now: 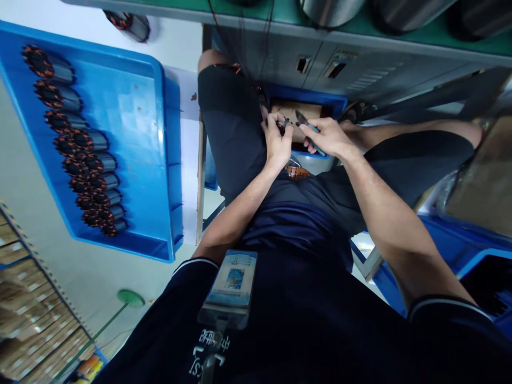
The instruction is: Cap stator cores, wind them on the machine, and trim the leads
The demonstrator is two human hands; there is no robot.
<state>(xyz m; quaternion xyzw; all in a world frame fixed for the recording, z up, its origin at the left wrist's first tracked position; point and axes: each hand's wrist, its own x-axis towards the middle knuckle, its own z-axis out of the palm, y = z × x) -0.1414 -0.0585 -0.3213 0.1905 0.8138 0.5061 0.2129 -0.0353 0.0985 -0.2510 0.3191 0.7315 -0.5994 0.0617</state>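
Between my knees, my left hand (279,140) is closed round a small dark motor part with copper windings (282,127), mostly covered by the fingers. My right hand (326,136) grips pliers (314,140) with blue-green handles; their dark jaws point toward the left hand, a short gap from the part. Below both hands is a blue bin (338,100) with a brown cardboard piece (310,110) in it. Further parts with orange-copper ends (296,172) show close to my lap.
A blue tray (136,144) on the left holds several wound cores (96,161); another core (130,25) lies beyond its far edge. Metal cylinders (332,8) stand on the green bench (280,13) ahead. Blue bins (476,266) are at the right.
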